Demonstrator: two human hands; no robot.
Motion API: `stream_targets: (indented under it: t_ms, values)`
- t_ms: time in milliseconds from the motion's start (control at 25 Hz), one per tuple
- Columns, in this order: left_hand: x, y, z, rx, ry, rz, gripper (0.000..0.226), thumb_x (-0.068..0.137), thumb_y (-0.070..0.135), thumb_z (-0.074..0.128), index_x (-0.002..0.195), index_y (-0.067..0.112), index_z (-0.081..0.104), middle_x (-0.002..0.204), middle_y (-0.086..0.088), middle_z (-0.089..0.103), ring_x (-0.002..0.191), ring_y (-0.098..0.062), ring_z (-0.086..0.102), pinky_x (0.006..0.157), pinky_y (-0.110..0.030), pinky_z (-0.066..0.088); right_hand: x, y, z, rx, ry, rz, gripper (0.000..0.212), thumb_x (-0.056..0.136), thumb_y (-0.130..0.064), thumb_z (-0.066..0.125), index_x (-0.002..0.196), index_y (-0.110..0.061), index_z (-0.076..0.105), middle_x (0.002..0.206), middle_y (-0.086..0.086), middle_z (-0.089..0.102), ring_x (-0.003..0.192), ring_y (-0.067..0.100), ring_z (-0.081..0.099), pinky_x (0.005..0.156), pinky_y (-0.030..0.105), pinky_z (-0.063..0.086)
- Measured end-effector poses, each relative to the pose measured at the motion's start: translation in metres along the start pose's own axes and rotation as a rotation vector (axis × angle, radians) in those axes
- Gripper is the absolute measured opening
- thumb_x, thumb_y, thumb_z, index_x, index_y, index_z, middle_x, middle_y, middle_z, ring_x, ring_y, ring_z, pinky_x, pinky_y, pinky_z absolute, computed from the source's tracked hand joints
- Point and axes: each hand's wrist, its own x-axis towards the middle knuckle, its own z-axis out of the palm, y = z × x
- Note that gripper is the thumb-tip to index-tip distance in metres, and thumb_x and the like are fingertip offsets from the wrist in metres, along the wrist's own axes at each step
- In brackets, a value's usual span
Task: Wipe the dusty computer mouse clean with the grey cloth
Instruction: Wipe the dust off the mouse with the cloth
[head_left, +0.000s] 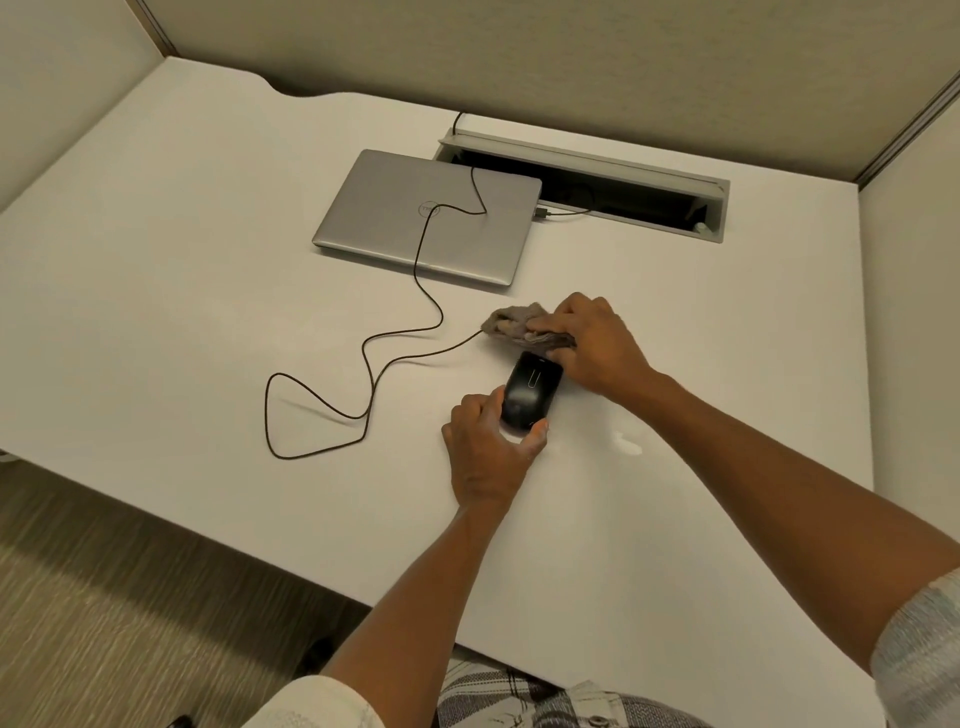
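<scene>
Black, glossy plastic computer mouse (530, 392) sits on a broad, flat white desk top (208, 312), near its middle and toward the person's side. The left hand (488, 452) grips the mouse's near end, thumb curled against its right side and fingers round its left. The right hand (592, 343) holds a crumpled grey cloth (511, 325), bunched under its curled fingers, at the mouse's far end; the cloth touches the desk there and covers the spot where the cable leaves the mouse.

One thin dark cable (363, 358) snakes from under the cloth in loops across the desk, climbs over the lid of one closed silver laptop (426, 218) and runs off the desk's back edge. Just beside the laptop, on its right, one long grey-framed cable slot (597, 161) is sunk into the desk with its flap raised; a second, shorter lead (566, 212) comes out of it and ends at the laptop's side. A small whitish smear (626, 441) lies on the desk to the right of the mouse.

Beige fabric-covered partition walls (571, 57) close the desk in at the back and on both sides. Striped grey-brown carpet (104, 597) shows below the desk's near edge at the left. Two bare forearms reach in, each with a pale sleeve at the bottom.
</scene>
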Motion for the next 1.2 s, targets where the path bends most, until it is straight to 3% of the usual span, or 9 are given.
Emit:
stream_targets:
  t_ms: [240, 560, 1000, 1080, 1200]
  values:
    - [0.000, 0.000, 0.001, 0.020, 0.005, -0.006, 0.065, 0.072, 0.062, 0.067, 0.123, 0.021, 0.064, 0.102, 0.002, 0.055, 0.095, -0.020, 0.051, 0.084, -0.033, 0.039, -0.004, -0.002, 0.007, -0.120, -0.023, -0.019, 0.039, 0.091, -0.019, 0.066, 0.128, -0.029, 0.065, 0.119, 0.003, 0.057, 0.104, 0.029, 0.047, 0.088, 0.042, 0.044]
    - [-0.002, 0.002, 0.000, 0.036, 0.005, -0.005, 0.063, 0.073, 0.061, 0.069, 0.121, 0.020, 0.063, 0.102, 0.000, 0.056, 0.096, -0.022, 0.051, 0.085, -0.036, 0.041, -0.025, -0.005, 0.007, -0.215, 0.062, -0.094, 0.039, 0.090, -0.011, 0.063, 0.124, -0.030, 0.067, 0.119, 0.005, 0.059, 0.100, 0.030, 0.047, 0.075, 0.037, 0.037]
    - [-0.002, 0.002, -0.003, 0.034, 0.009, 0.004, 0.063, 0.075, 0.061, 0.069, 0.121, 0.018, 0.065, 0.103, -0.002, 0.057, 0.096, -0.023, 0.052, 0.086, -0.036, 0.041, -0.084, 0.023, 0.000, -0.208, 0.048, -0.269, 0.037, 0.083, -0.007, 0.073, 0.114, -0.028, 0.074, 0.110, 0.006, 0.065, 0.088, 0.029, 0.052, 0.068, 0.041, 0.044]
    - [-0.003, 0.002, -0.003, 0.032, 0.008, 0.010, 0.062, 0.076, 0.061, 0.068, 0.121, 0.019, 0.064, 0.102, -0.001, 0.056, 0.096, -0.023, 0.051, 0.086, -0.035, 0.040, -0.096, 0.041, -0.006, -0.199, 0.037, -0.228, 0.038, 0.082, -0.003, 0.073, 0.112, -0.027, 0.075, 0.107, 0.005, 0.065, 0.086, 0.029, 0.053, 0.068, 0.042, 0.046]
    - [-0.002, 0.002, -0.003, 0.022, 0.005, 0.005, 0.059, 0.075, 0.060, 0.069, 0.117, 0.020, 0.065, 0.101, -0.001, 0.056, 0.095, -0.023, 0.051, 0.087, -0.035, 0.040, -0.104, 0.051, -0.011, -0.090, 0.139, -0.002, 0.043, 0.081, -0.003, 0.070, 0.118, -0.025, 0.070, 0.105, 0.004, 0.062, 0.087, 0.030, 0.052, 0.072, 0.044, 0.048]
